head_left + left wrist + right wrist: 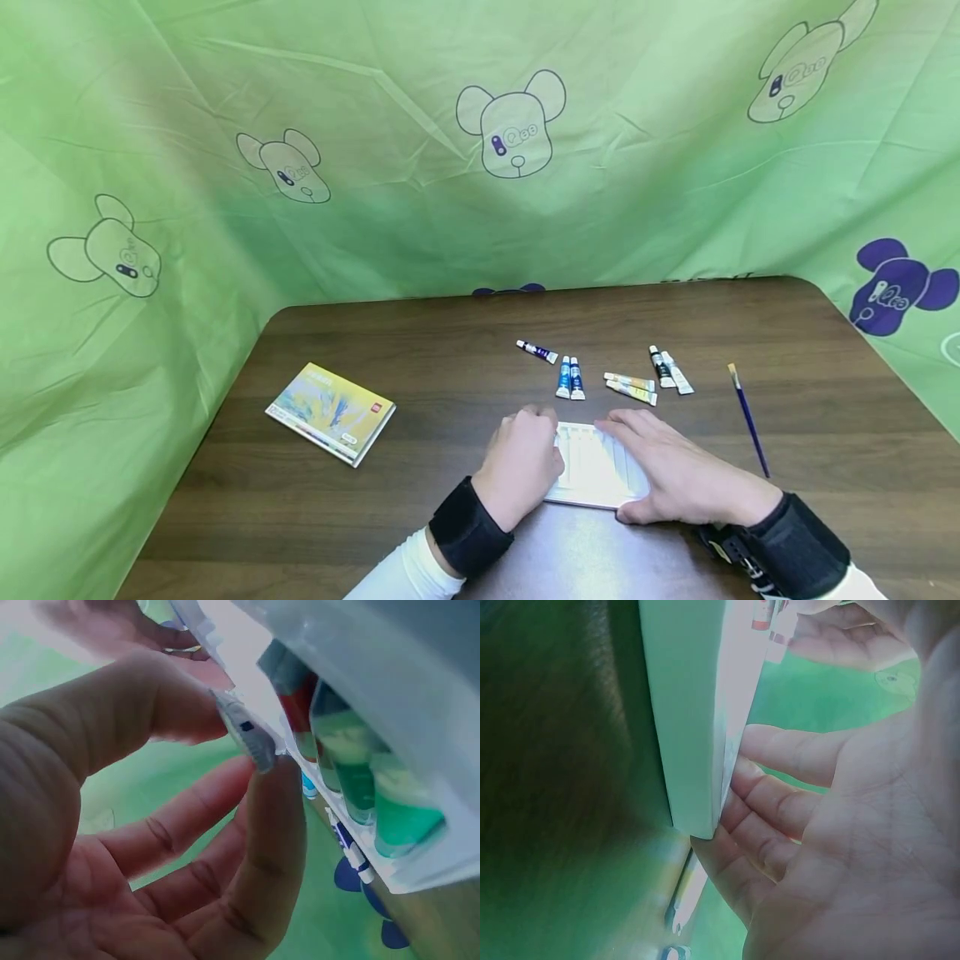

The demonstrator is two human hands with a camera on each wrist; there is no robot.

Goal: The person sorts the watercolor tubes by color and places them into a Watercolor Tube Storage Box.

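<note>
A white plastic tray [596, 467] lies on the table between my hands. In the left wrist view, paint tubes [358, 769] with red and green bands sit inside it. My left hand [522, 457] is over the tray's left end, pinching a small paint tube [249, 733] between thumb and fingertips; the head view hides this tube behind the hand. My right hand [675, 467] holds the tray's right end, with the thumb at the near edge and the fingers at the far edge. In the right wrist view, its fingers [769, 802] touch the tray's side.
Beyond the tray lie a purple tube [537, 352], two blue tubes [570, 379], two yellowish tubes [631, 388], and a black tube [662, 367] beside a white one [678, 372]. A paintbrush [748, 421] lies right, a yellow box [330, 412] left. Green cloth [375, 233] hangs behind.
</note>
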